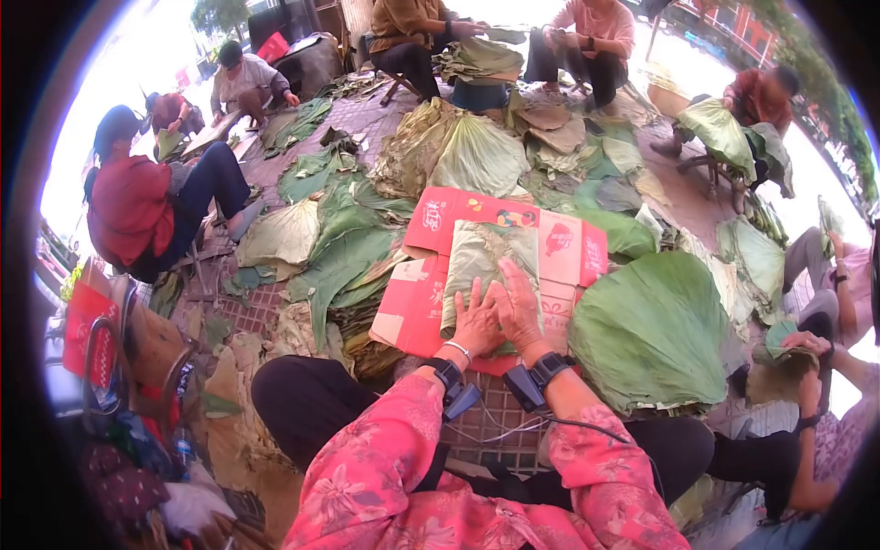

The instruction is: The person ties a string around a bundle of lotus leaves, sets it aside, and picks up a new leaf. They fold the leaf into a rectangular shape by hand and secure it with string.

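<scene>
A folded green lotus leaf (486,261) lies on a flattened red cardboard box (559,247) on the ground in front of me. My left hand (477,321) and my right hand (518,307) rest flat side by side on the near end of that leaf, fingers spread, pressing it down. Neither hand grips anything. Both wrists wear black straps with small devices, and my sleeves are pink with a flower print. A large round green leaf (655,330) lies open just to the right of the cardboard.
Piles of green and dried leaves (458,151) cover the brick paving all around. Several people sit on low stools around the heap: one in red at left (137,206), others at the back, and one close at right (825,385). A red bag (87,339) stands at left.
</scene>
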The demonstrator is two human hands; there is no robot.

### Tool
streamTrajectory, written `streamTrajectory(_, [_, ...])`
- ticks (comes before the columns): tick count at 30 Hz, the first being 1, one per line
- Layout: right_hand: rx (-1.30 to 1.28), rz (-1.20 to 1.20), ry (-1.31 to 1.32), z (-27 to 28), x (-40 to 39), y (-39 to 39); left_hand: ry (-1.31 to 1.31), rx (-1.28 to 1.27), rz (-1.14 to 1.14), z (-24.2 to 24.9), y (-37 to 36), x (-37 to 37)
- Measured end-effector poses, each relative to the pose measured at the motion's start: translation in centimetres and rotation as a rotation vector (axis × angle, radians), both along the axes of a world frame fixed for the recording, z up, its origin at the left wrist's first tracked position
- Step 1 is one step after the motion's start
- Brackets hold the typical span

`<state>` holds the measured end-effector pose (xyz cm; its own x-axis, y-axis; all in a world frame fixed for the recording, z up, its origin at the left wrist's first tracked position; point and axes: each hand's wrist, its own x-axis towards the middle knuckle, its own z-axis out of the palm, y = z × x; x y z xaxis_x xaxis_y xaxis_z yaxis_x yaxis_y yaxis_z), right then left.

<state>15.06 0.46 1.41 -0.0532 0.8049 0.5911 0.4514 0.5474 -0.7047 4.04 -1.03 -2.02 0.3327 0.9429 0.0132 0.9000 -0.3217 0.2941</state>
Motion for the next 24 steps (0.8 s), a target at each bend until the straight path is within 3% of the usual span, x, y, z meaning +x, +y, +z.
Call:
streamTrajectory(2, [-0.146, 0.047, 0.099, -0.8, -1.0, 0.3, -0.024, -0.01, 0.003, 0.3, -0.1, 0.0])
streamTrajectory(5, [-0.492, 0.053, 0.545, -3.5, -1.3, 1.5, -0.156, -0.138, -0.074, 2.1, 0.2, -1.3])
streamTrajectory(6, [-0.466, 0.046, 0.523, -3.8, -1.2, 2.1, -0.396, -0.147, -0.035, 1.9, 0.5, -2.2])
streamTrajectory(9, [-0.454, 0.016, 0.485, -4.1, -1.2, 1.0, -0.46, 0.248, 0.322, 3.2, -0.1, -4.6])
streamTrajectory(12, [-0.452, 0.015, 0.504, -3.5, -1.3, 1.2, -0.497, -0.115, 0.496, 2.1, 0.7, -6.3])
streamTrajectory(15, [-0.474, 0.031, 0.614, -4.8, -1.1, 1.5, -0.649, -0.151, 0.476, 0.9, 1.4, -5.8])
streamTrajectory(18, [-0.518, 0.055, 0.735, -4.6, -0.7, 1.9, -0.371, 0.151, 0.322, 4.6, -0.3, -2.3])
streamTrajectory(20, [-0.525, 0.015, 0.702, -4.2, -0.1, 1.7, -0.277, 0.145, 0.203, 5.7, -1.1, 0.5])
streamTrajectory(21, [-0.601, 0.082, 0.792, -4.1, 0.5, 1.8, -0.229, 0.144, 0.144, 5.8, -1.4, 1.6])
streamTrajectory(24, [-0.825, 0.362, 1.238, -3.1, 2.4, 2.2, -0.469, 0.242, 0.061, 4.9, -1.8, 4.1])
